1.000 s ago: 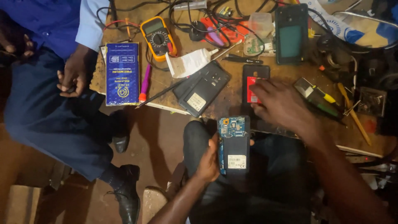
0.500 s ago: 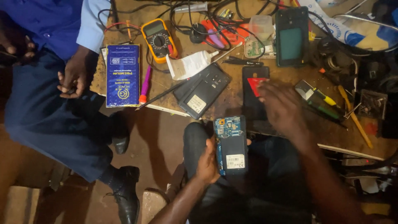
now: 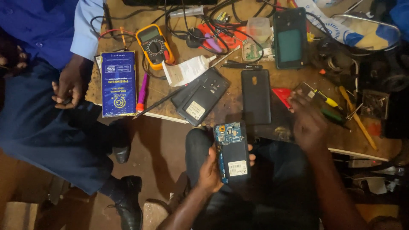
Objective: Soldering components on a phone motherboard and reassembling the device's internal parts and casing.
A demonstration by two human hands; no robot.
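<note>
Holding the opened black phone with its bare blue circuit board (image 3: 232,153) low over the lap, just below the wooden desk (image 3: 221,110) edge, the left hand (image 3: 211,170) wraps its grip around the sides. Right hand (image 3: 307,123), fingers loosely spread and holding nothing, hovers right of the phone by small screwdrivers (image 3: 328,106); steadying the phone's edges, clear of the board, seems wise.

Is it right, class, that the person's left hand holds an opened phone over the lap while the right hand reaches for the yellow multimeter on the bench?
Not quite. The head view shows the left hand holding the opened phone, but the right hand is by the screwdrivers at the bench's right side; the yellow multimeter lies far off, untouched.
</note>
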